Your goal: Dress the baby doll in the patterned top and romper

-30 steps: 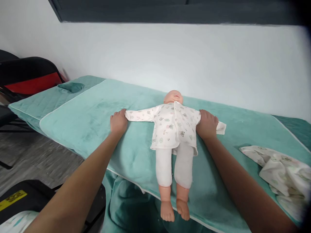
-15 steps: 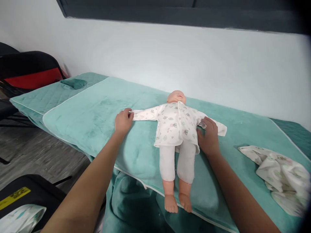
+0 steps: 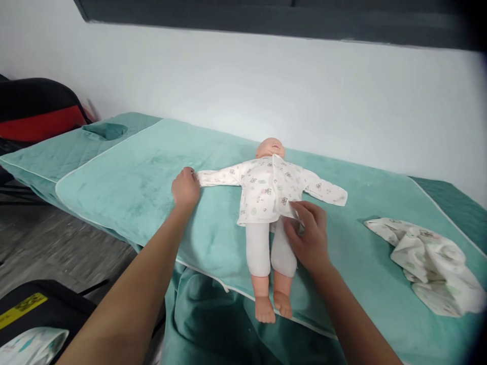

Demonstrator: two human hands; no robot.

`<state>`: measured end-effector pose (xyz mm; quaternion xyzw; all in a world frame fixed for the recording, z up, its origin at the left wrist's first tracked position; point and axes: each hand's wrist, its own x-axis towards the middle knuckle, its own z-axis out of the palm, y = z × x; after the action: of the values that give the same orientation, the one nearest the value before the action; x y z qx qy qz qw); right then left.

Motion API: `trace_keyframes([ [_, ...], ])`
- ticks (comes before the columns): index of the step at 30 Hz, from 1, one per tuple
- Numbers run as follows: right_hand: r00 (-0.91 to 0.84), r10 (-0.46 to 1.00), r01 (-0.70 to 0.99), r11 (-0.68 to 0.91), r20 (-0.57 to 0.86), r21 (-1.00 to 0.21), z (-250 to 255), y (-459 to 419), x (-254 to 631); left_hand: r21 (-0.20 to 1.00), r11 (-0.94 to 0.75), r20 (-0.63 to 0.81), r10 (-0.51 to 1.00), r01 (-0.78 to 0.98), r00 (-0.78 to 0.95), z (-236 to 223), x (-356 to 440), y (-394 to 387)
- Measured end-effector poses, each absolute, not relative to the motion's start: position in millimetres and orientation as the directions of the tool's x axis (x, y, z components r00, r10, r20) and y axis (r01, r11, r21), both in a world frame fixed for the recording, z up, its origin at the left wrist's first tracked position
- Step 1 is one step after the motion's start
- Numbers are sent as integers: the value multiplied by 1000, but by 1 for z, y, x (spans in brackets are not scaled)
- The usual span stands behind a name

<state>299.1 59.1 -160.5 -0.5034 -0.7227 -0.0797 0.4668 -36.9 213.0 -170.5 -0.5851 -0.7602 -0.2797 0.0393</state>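
Left hand (image 3: 185,188) is gripping the sleeve (image 3: 222,177), right hand (image 3: 312,242) is resting half-curled at the shirt (image 3: 260,195) hem — hold unclear — doll (image 3: 258,249) lying face-up on green cover (image 3: 133,187), light even tension probably serving best.

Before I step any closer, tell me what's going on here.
A person has both hands on or near a doll lying face up on a green-covered bed. The left hand is closed around the cuff of one sleeve of its printed shirt. The right hand is at the shirt's lower hem; whether it grips the cloth is unclear. A crumpled printed cloth lies off to the right.
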Motion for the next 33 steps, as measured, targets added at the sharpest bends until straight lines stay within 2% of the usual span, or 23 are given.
trace_keyframes([
  [7,-93,633,808,499,768,-314,-148,61,292,409,180,338,880,895,-332,-171,-41,217],
  [14,-167,704,879,423,691,-219,-143,40,285,405,198,317,885,893,-340,-169,-40,220],
  [18,-290,740,892,439,606,-109,-131,48,273,402,200,311,888,893,-339,-167,-39,220],
  [21,-318,737,885,457,597,-93,-124,57,265,405,200,306,890,892,-338,-166,-39,220],
  [24,-287,712,858,488,641,-158,-120,54,262,412,188,317,888,891,-334,-167,-40,220],
  [29,-202,705,746,561,680,-359,-134,23,269,461,192,321,874,866,-365,-167,-41,218],
  [31,-75,719,718,520,691,-463,-150,9,279,489,197,317,868,850,-383,-165,-40,216],
  [33,122,776,702,374,619,-607,-168,-2,292,518,192,319,861,834,-396,-163,-39,213],
])
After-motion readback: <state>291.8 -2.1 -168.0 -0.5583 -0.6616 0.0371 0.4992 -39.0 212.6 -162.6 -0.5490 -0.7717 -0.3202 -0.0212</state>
